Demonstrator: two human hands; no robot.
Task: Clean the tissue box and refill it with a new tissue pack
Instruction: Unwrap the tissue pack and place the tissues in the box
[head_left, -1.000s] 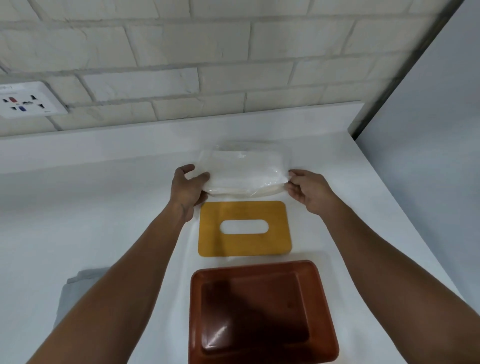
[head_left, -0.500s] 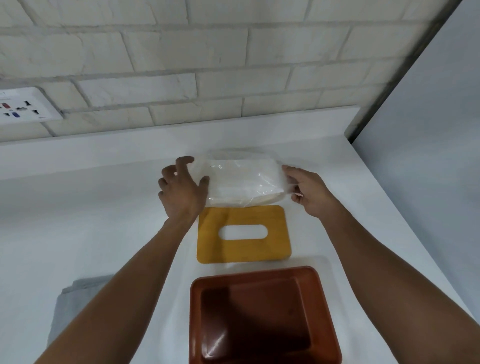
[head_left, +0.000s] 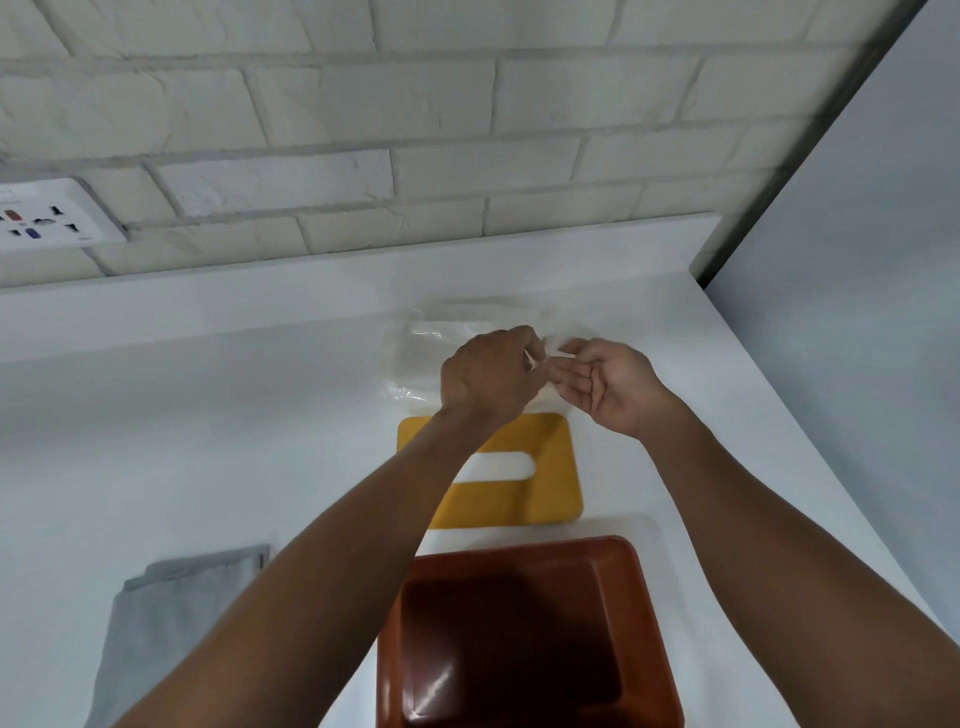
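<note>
Over the tissue pack (head_left: 415, 358), left hand (head_left: 488, 376) and right hand (head_left: 610, 387) pinch its plastic wrapper (head_left: 561, 355).

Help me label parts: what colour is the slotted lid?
Mustard yellow; the lid shows best in head view.

Bright, even, soft light; faint shadows; glare streaks inside the brown box (head_left: 524, 670); wide-angle bending at edges.
</note>
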